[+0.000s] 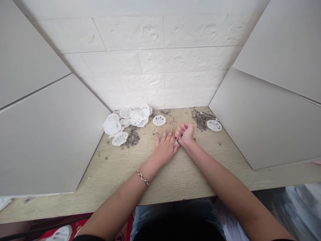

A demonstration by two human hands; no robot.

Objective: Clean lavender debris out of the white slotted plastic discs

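My right hand [186,134] is curled into a fist at the far middle of the desk, closed around something small. A small white plastic piece [176,142] shows between my two hands, and most of it is hidden. My left hand [164,149] lies just next to it, fingers pointing forward, its thumb side against the piece and my right hand. A heap of round white plastic discs [125,119] lies to the left of both hands. A single slotted disc [159,120] sits just beyond my left fingers.
A light wood-grain desk [175,174] is walled by white panels at both sides and a white brick-textured wall [150,67] behind. Dark dried crumbly material [200,118] lies in patches, with another disc [214,125] at the far right.
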